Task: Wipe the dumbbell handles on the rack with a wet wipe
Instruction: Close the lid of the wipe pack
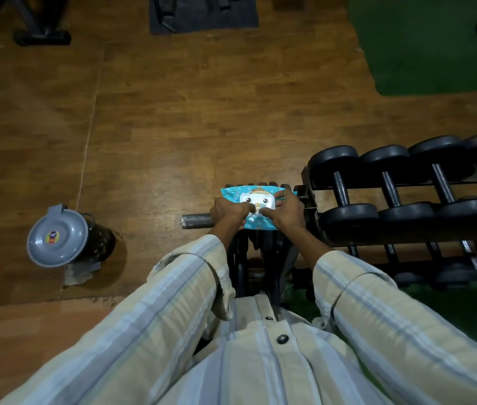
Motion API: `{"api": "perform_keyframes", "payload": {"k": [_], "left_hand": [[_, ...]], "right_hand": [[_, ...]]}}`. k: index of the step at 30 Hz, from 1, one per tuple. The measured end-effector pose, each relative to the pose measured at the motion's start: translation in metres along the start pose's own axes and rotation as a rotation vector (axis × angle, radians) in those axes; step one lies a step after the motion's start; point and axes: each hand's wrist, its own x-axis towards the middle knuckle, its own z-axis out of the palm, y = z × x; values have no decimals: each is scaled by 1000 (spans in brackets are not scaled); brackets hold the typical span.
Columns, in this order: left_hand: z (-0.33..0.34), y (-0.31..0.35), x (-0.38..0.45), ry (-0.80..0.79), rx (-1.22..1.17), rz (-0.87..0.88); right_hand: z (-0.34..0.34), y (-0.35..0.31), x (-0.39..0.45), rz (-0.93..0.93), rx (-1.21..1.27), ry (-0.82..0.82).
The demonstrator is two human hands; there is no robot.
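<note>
A gym floor of brown wood planks [173,127] fills the head view, with a green mat [436,45] far right. Both hands hold a blue wet wipe pack [256,207] lying on stacked weight plates [257,247] above a steel bar [196,221]. The left hand [228,213] and right hand [285,211] curl their fingers onto the pack's white lid. Just right, the rack [308,197] carries black dumbbells [345,194], handles upright-slanted. A grey-lidded bin [57,236] stands far left.
</note>
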Motion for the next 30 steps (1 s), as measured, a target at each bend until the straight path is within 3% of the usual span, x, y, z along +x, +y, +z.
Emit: {"api": "perform_keyframes", "payload": {"k": [8, 14, 30], "left_hand": [[48, -52, 91, 41, -66, 7], [7, -14, 14, -64, -108, -32], [17, -24, 33, -1, -86, -43]], "right_hand": [[3, 2, -9, -4, 19, 21], [3, 7, -9, 7, 22, -21], [17, 7, -1, 50, -13, 30]]}}
